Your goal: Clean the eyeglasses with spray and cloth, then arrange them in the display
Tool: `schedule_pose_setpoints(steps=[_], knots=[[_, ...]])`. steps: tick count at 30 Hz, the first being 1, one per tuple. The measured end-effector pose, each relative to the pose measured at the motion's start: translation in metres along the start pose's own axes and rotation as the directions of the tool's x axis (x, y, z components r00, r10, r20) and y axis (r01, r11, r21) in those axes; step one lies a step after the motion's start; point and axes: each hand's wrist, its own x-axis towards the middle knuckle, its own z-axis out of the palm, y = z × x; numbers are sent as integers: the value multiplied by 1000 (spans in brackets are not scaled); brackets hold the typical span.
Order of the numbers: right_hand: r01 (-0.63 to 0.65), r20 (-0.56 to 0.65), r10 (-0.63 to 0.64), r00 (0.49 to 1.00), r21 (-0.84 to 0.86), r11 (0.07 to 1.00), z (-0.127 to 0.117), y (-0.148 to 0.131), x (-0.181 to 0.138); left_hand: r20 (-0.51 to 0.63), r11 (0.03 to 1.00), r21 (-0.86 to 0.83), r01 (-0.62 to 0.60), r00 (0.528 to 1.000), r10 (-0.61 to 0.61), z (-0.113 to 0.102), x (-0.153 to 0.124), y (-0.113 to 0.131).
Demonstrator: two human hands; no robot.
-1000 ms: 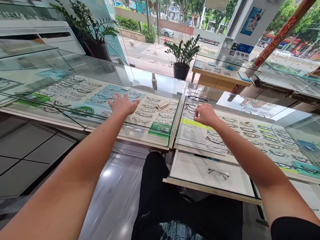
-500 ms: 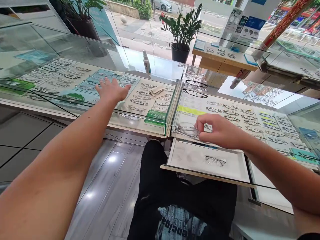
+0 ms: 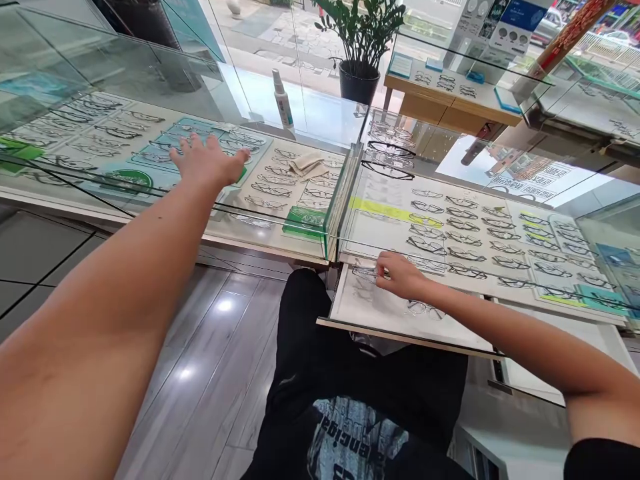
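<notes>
My left hand (image 3: pixel 207 163) lies flat with fingers spread on the glass top of the left display case (image 3: pixel 150 87). My right hand (image 3: pixel 400 277) reaches under the right case's glass, fingers pinched on a clear-framed pair of glasses (image 3: pixel 365 272) just above the pulled-out white drawer tray (image 3: pixel 375 313). Another pair of glasses (image 3: pixel 425 309) lies on that tray right beside my wrist. Rows of glasses (image 3: pixel 465 227) fill the shelf above the tray.
A spray bottle (image 3: pixel 283 100) stands on the left case's glass, and a folded cloth (image 3: pixel 306 164) lies inside it. A potted plant (image 3: pixel 360 40) and a wooden table (image 3: pixel 450 107) with more glasses stand beyond. My legs in black trousers are below the drawer.
My right hand picked a clear pair of glasses from the top of the right case and brought it down and back to the drawer tray. My left hand stayed on the glass.
</notes>
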Motion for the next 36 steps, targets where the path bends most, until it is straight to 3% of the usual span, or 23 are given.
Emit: schedule_pose_setpoints(steps=[3, 7, 14, 23, 36], knots=[[20, -80, -30, 996, -120, 993, 5, 27, 31, -23, 999, -37, -17, 1000, 16, 3, 4, -3], [61, -93, -85, 992, -239, 969, 11, 53, 64, -42, 998, -64, -30, 999, 27, 4, 6, -6], [72, -74, -95, 993, -266, 961, 22, 64, 95, -3, 999, -27, -24, 1000, 24, 1, 0, -5], [98, -28, -109, 994, -265, 959, 20, 57, 104, 44, 1000, 9, -17, 999, 16, -3, -4, -4], [110, -23, -123, 992, -315, 943, 19, 57, 103, 2, 999, -35, -26, 1000, 26, 0, 2, -7]])
